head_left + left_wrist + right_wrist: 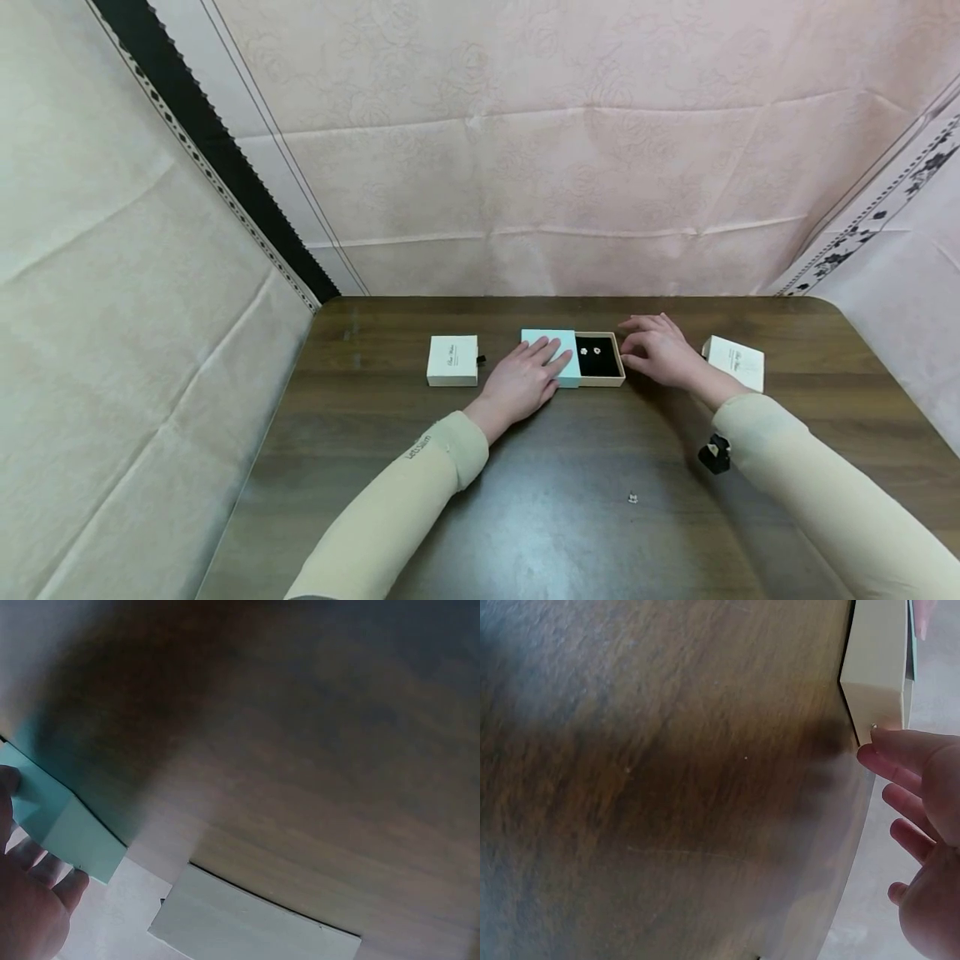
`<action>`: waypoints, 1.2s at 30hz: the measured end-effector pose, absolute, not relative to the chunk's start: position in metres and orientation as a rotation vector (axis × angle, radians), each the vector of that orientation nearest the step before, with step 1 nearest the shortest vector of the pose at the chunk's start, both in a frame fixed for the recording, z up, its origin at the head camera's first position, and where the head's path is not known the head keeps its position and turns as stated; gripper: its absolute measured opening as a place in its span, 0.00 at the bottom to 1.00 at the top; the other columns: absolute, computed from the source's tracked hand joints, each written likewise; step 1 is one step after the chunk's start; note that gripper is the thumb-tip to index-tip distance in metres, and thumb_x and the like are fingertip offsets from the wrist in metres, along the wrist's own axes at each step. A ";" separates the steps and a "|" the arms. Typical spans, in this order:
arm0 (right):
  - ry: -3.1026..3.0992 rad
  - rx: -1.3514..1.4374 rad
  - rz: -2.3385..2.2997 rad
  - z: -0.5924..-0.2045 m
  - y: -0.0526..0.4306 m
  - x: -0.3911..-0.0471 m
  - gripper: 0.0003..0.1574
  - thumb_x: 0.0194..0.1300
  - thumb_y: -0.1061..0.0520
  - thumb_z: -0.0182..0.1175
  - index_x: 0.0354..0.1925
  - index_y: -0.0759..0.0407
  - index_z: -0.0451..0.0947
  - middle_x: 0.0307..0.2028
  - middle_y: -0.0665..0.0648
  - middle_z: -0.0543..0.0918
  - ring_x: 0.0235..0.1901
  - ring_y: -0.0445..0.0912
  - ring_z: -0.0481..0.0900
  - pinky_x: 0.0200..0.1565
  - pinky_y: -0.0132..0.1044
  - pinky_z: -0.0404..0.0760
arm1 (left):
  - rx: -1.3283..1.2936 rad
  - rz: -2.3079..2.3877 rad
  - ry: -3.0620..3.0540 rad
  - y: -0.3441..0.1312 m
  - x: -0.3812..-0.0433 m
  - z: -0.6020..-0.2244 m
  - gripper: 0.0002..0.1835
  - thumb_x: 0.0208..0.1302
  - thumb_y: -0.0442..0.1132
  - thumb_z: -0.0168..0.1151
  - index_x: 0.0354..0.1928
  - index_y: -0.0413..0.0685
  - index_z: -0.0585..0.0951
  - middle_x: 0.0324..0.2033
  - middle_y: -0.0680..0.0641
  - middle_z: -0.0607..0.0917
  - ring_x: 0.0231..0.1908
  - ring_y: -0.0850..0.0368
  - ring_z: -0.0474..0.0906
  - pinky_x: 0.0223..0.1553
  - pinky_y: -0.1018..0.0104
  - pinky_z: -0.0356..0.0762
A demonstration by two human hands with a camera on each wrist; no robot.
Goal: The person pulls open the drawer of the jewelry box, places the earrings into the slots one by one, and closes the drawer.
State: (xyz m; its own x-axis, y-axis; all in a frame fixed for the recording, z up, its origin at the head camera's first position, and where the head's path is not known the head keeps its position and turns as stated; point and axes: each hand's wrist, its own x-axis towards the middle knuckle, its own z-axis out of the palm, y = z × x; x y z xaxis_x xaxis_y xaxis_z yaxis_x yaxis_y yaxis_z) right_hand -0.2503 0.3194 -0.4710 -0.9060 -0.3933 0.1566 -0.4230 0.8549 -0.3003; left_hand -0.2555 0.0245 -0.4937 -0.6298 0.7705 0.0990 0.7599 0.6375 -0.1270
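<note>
The left hand lies fingers outstretched across a blue cover; the right hand is at the drawer's outer end — gripping or not, I can't tell. Two earrings sit on its black pad — a hard tug could spill them onto the table.

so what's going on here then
A person's left hand rests on a blue cover whose tray sticks partly out. The right hand is at the tray's outer end; whether its fingertips pinch anything is unclear. Two small pieces sit on the tray's black pad. One white box lies to the left, another to the right, and a tiny item lies nearer the person on the table.
</note>
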 end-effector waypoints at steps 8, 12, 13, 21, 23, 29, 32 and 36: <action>-2.933 0.665 0.526 -0.472 0.317 -0.249 0.06 0.67 0.64 0.69 0.32 0.57 0.88 0.63 0.72 0.81 0.70 0.72 0.68 0.72 0.79 0.54 | -1.276 0.107 -2.713 0.024 -0.255 -0.494 0.30 0.85 0.52 0.53 0.83 0.58 0.66 0.81 0.47 0.66 0.80 0.50 0.63 0.79 0.53 0.62; -2.909 0.689 0.548 -0.471 0.311 -0.249 0.08 0.67 0.65 0.70 0.30 0.56 0.87 0.62 0.72 0.82 0.70 0.72 0.69 0.72 0.79 0.53 | -1.271 0.112 -2.713 0.024 -0.255 -0.494 0.31 0.84 0.52 0.53 0.83 0.58 0.66 0.81 0.47 0.67 0.80 0.51 0.63 0.79 0.53 0.63; -2.902 0.696 0.554 -0.470 0.310 -0.249 0.08 0.67 0.65 0.69 0.30 0.56 0.87 0.62 0.72 0.82 0.70 0.72 0.69 0.72 0.79 0.53 | -1.269 0.113 -2.715 0.024 -0.255 -0.494 0.31 0.84 0.52 0.53 0.83 0.58 0.66 0.81 0.47 0.67 0.80 0.51 0.63 0.79 0.53 0.62; -2.921 0.708 0.552 -0.470 0.298 -0.253 0.08 0.68 0.65 0.70 0.31 0.57 0.87 0.63 0.72 0.81 0.71 0.71 0.68 0.73 0.78 0.52 | -1.275 0.097 -2.727 0.025 -0.256 -0.494 0.31 0.85 0.53 0.53 0.84 0.58 0.65 0.81 0.47 0.65 0.80 0.51 0.62 0.79 0.53 0.61; -2.922 0.719 0.547 -0.470 0.295 -0.255 0.08 0.68 0.65 0.69 0.31 0.57 0.87 0.63 0.72 0.81 0.71 0.72 0.68 0.73 0.78 0.52 | -1.275 0.095 -2.724 0.025 -0.257 -0.494 0.31 0.84 0.53 0.53 0.84 0.58 0.65 0.81 0.47 0.65 0.80 0.51 0.62 0.79 0.53 0.61; -2.928 0.739 0.541 -0.471 0.287 -0.259 0.09 0.69 0.65 0.70 0.31 0.56 0.87 0.63 0.71 0.81 0.71 0.71 0.68 0.74 0.78 0.52 | -1.279 0.076 -2.735 0.024 -0.256 -0.493 0.31 0.85 0.53 0.53 0.84 0.58 0.65 0.81 0.47 0.65 0.80 0.51 0.62 0.79 0.53 0.61; -2.917 0.747 0.547 -0.471 0.283 -0.260 0.09 0.68 0.65 0.70 0.30 0.55 0.86 0.63 0.70 0.82 0.71 0.70 0.69 0.74 0.77 0.52 | -1.278 0.076 -2.734 0.024 -0.255 -0.492 0.31 0.85 0.53 0.53 0.83 0.57 0.65 0.81 0.47 0.65 0.80 0.51 0.62 0.79 0.53 0.62; -2.904 0.759 0.562 -0.472 0.281 -0.259 0.11 0.68 0.65 0.70 0.29 0.54 0.85 0.62 0.70 0.82 0.71 0.70 0.69 0.73 0.78 0.53 | -1.281 0.079 -2.716 0.024 -0.254 -0.491 0.31 0.85 0.52 0.54 0.83 0.57 0.66 0.81 0.46 0.67 0.80 0.50 0.63 0.79 0.53 0.63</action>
State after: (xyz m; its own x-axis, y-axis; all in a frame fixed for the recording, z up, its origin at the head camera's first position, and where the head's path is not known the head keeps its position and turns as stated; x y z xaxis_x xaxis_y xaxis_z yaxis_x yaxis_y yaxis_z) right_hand -0.2595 0.2813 -0.4715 -0.8727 -0.4559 0.1746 -0.4881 0.8089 -0.3279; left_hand -0.2538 0.0239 -0.4907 -0.6286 0.7710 0.1024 0.7638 0.6368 -0.1059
